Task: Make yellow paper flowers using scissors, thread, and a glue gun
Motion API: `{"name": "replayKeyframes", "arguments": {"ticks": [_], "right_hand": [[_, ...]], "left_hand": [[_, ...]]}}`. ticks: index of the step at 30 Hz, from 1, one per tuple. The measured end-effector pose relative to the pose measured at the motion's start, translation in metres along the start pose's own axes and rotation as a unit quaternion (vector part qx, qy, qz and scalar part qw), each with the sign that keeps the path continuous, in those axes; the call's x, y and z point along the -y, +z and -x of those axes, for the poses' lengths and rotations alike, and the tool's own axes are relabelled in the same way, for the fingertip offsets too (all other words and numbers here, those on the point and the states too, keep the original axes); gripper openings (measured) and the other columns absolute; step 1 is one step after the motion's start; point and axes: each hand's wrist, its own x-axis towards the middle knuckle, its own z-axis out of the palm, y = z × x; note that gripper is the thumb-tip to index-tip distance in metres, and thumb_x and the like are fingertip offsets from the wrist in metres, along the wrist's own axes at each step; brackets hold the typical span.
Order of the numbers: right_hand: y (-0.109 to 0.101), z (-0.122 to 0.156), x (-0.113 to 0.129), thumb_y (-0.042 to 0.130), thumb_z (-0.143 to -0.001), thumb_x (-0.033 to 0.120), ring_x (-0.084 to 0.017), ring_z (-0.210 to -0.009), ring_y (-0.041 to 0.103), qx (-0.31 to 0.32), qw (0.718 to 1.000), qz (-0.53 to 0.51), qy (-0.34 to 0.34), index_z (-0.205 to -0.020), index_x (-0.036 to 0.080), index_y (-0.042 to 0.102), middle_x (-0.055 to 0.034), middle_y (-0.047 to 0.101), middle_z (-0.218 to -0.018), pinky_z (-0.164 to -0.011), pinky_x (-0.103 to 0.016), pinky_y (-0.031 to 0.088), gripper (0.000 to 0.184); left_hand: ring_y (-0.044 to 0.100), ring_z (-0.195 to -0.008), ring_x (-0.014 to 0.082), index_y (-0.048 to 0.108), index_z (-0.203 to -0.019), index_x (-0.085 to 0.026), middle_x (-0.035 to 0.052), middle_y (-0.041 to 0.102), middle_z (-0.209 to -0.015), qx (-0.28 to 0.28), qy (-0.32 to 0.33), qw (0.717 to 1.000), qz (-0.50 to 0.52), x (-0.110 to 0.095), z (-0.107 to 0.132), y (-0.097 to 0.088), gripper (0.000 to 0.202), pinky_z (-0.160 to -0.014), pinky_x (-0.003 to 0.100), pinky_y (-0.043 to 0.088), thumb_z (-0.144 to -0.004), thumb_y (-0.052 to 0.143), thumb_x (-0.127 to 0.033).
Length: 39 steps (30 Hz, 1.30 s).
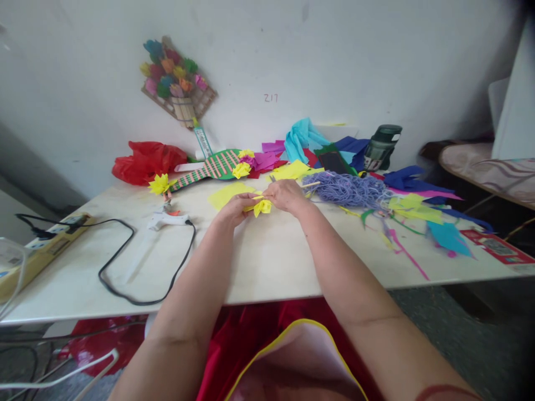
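Observation:
My left hand (238, 208) is closed on a small yellow paper flower (263, 208), just above the white table. The fingers of my right hand (286, 195) pinch together at the top of that flower. A thin wooden stick (312, 184) juts out to the right of my right hand; its other end is hidden. Behind my hands lie a yellow paper sheet (224, 195) and more yellow paper (295, 169). Close by on the left is a green guitar-shaped craft (221, 166) with pale strips and paper flowers.
A hot glue gun (168, 219) with a looping black cord (132, 228) lies left, beside a power strip (42, 250). Tangled purple yarn (349, 188), coloured paper scraps (401, 207) and a dark bottle (382, 147) stand right. A red plastic bag (147, 161) sits at the back left.

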Motion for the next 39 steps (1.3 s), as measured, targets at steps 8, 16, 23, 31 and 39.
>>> {"name": "replayKeyframes", "arguments": {"ticks": [8, 16, 23, 31, 39], "right_hand": [[0.004, -0.001, 0.0, 0.039, -0.087, 0.034, -0.02, -0.089, 0.06, -0.01, 1.0, -0.016, -0.014, -0.096, 0.025, 0.069, -0.0056, 0.068, -0.096, -0.068, -0.028, 0.036, 0.032], [0.012, -0.003, -0.008, 0.042, -0.087, 0.035, -0.019, -0.093, 0.059, -0.029, 0.998, -0.056, -0.002, -0.105, 0.028, 0.066, -0.0019, 0.067, -0.103, -0.07, -0.026, 0.037, 0.031], [0.014, -0.002, -0.008, 0.042, -0.087, 0.033, -0.018, -0.097, 0.058, -0.054, 0.996, -0.069, 0.002, -0.112, 0.032, 0.061, 0.0001, 0.065, -0.11, -0.076, -0.026, 0.039, 0.031], [0.015, -0.003, -0.011, 0.047, -0.084, 0.032, -0.017, -0.086, 0.059, -0.085, 0.992, -0.088, 0.024, -0.099, 0.024, 0.065, -0.0023, 0.068, -0.096, -0.071, -0.026, 0.037, 0.024], [0.019, -0.004, -0.017, 0.049, -0.083, 0.031, -0.017, -0.081, 0.058, -0.098, 0.991, -0.093, 0.028, -0.09, 0.021, 0.066, -0.0042, 0.067, -0.091, -0.065, -0.025, 0.033, 0.021]], "left_hand": [[0.061, -0.064, 0.0128, 0.065, -0.081, -0.01, 0.0069, 0.065, -0.076, 0.028, -0.046, 0.997, 0.06, -0.001, -0.002, -0.005, 0.02, -0.056, 0.022, 0.05, -0.06, 0.064, -0.01], [0.058, -0.057, 0.0114, 0.061, -0.081, -0.013, 0.0028, 0.062, -0.07, 0.025, 0.016, 1.0, -0.004, -0.003, 0.003, -0.002, 0.031, -0.051, 0.022, 0.045, -0.054, 0.074, -0.017], [0.058, -0.059, 0.0098, 0.059, -0.08, -0.013, 0.0007, 0.062, -0.071, -0.015, 0.068, 0.997, -0.033, -0.003, 0.004, 0.001, 0.038, -0.053, 0.021, 0.044, -0.049, 0.078, -0.022], [0.058, -0.058, 0.0099, 0.058, -0.083, -0.014, 0.0002, 0.063, -0.071, -0.037, 0.085, 0.995, -0.034, -0.001, 0.001, -0.003, 0.043, -0.052, 0.021, 0.044, -0.047, 0.079, -0.025], [0.059, -0.058, 0.0105, 0.06, -0.089, -0.016, 0.001, 0.065, -0.074, -0.041, 0.095, 0.994, -0.03, -0.004, 0.005, -0.002, 0.047, -0.051, 0.022, 0.045, -0.048, 0.079, -0.025]]}}
